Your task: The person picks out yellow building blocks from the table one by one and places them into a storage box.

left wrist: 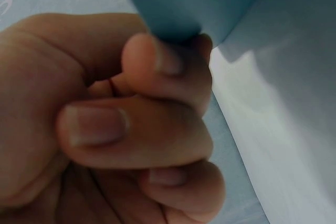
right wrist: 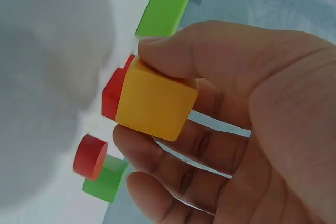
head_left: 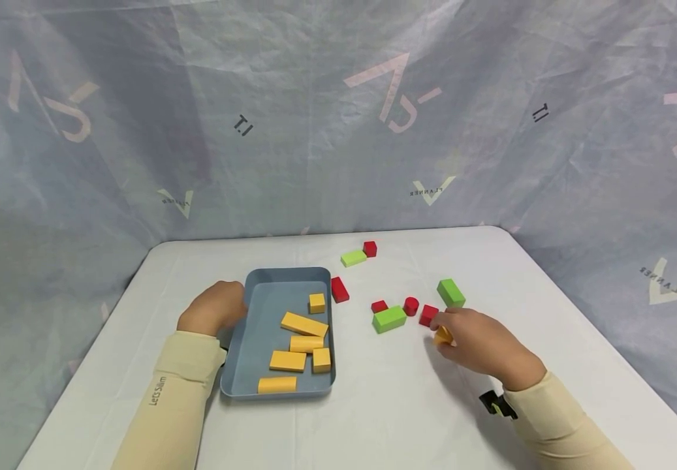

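Observation:
My left hand [head_left: 211,308] grips the left wall of a blue-grey tray [head_left: 256,346]. In the left wrist view its fingers curl under the blue tray edge [left wrist: 194,3]. Several yellow blocks lie in the tray, among them a long flat block [head_left: 305,324], a cylinder [head_left: 277,385] and a cube [head_left: 322,360]. My right hand [head_left: 485,343] pinches a yellow cube [right wrist: 155,100] between thumb and fingers, right of the tray. Just beyond it are a red cube [head_left: 429,315] and a green block [head_left: 451,293].
Left of the right hand lie a red cylinder [head_left: 411,306], a small red block [head_left: 379,307] and a green block [head_left: 390,319]. A red block [head_left: 340,290] lies beside the tray. Farther back are a light green block [head_left: 353,258] and a red cube [head_left: 370,249] on the white table [head_left: 373,418].

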`<state>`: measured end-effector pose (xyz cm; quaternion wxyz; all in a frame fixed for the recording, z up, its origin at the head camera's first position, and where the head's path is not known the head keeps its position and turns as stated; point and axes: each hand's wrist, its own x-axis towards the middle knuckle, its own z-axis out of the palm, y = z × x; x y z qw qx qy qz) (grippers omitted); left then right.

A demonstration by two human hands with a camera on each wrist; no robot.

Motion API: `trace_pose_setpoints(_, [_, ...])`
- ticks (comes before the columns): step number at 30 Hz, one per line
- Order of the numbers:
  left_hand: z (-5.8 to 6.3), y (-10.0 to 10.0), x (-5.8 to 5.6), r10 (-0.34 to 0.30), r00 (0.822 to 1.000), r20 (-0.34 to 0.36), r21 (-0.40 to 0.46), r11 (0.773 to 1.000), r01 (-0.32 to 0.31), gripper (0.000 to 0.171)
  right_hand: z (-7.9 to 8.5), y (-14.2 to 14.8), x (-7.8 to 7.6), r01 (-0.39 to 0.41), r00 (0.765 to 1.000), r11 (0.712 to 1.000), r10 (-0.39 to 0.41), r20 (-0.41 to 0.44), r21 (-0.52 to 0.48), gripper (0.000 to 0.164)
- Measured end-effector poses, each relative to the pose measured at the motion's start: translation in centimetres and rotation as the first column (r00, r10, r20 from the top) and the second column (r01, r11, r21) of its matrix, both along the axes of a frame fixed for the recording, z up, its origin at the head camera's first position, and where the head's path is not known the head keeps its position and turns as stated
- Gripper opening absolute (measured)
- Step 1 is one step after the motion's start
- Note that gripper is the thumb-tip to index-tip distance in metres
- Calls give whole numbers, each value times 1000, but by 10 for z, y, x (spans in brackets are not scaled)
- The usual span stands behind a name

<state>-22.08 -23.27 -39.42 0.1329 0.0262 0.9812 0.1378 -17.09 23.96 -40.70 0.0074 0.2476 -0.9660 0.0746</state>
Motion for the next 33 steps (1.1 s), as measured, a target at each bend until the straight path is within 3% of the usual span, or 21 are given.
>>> trace_pose_setpoints(12, [2, 2, 0, 4, 1000, 0, -4, 1000, -4, 17, 3, -12, 1, -44, 996, 999, 43, -83, -9, 26])
trace_pose_setpoints(23, [2, 0, 1, 17, 1000, 16, -18, 1000, -16, 16, 12, -35, -2, -79, 992, 997, 80, -97, 10, 25])
trace_pose_setpoints(33, [-1, -2, -2, 1, 1000, 1, -1, 1000, -1, 16, 18, -55, -5, -140, 977, 990, 143, -158, 28, 22])
